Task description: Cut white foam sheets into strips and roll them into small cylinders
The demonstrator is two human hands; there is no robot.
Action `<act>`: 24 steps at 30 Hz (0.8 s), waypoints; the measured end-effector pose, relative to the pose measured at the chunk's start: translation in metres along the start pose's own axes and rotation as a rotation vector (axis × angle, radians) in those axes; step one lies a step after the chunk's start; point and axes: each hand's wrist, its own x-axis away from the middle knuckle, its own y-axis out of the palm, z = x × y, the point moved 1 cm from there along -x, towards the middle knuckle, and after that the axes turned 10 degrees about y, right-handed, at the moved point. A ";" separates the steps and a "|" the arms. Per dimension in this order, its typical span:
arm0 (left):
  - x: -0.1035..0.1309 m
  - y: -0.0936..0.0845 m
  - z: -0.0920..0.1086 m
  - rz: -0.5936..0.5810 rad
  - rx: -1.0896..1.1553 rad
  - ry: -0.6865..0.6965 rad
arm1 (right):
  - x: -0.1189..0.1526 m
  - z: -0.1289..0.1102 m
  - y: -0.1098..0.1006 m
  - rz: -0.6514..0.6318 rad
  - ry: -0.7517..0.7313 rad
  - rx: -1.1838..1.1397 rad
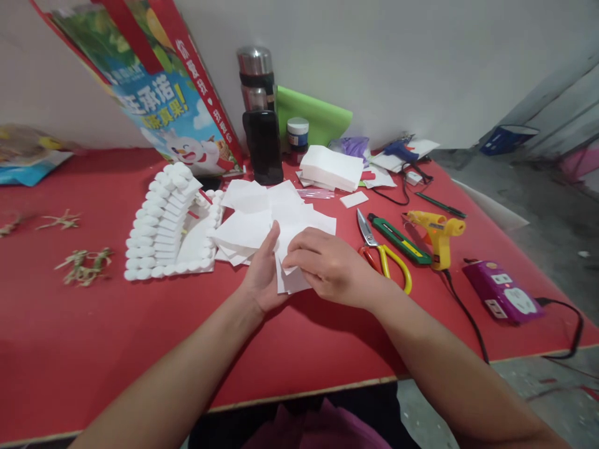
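Note:
Several white paper sheets (248,227) lie in a loose, overlapping pile at the middle of the red table. In front of the pile, my left hand (264,274) grips a small white paper piece (286,282) with the thumb up along its left side. My right hand (327,265) bends its fingers over the same paper from the right, pinching its upper part; the fingertips are partly hidden. Left of the pile stands a white model (163,231) with rounded white pieces along its edges and a row of steps.
To the right lie scissors (386,255), a green utility knife (400,240), a yellow glue gun (437,234) and a purple power strip (503,293) with cords. A phone (262,148), a thermos (255,65) and a printed bag (173,112) stand behind. Straw-like figures (87,265) lie left.

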 end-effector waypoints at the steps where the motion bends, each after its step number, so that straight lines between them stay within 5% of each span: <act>1: -0.001 0.000 0.000 0.001 0.004 0.003 | 0.000 0.000 0.000 -0.005 0.001 0.002; 16: -0.001 0.005 0.000 -0.067 -0.038 -0.039 | -0.001 -0.006 -0.008 -0.147 0.029 -0.053; 24: 0.000 0.004 -0.002 -0.002 -0.054 -0.031 | -0.003 -0.007 -0.007 -0.104 0.027 -0.064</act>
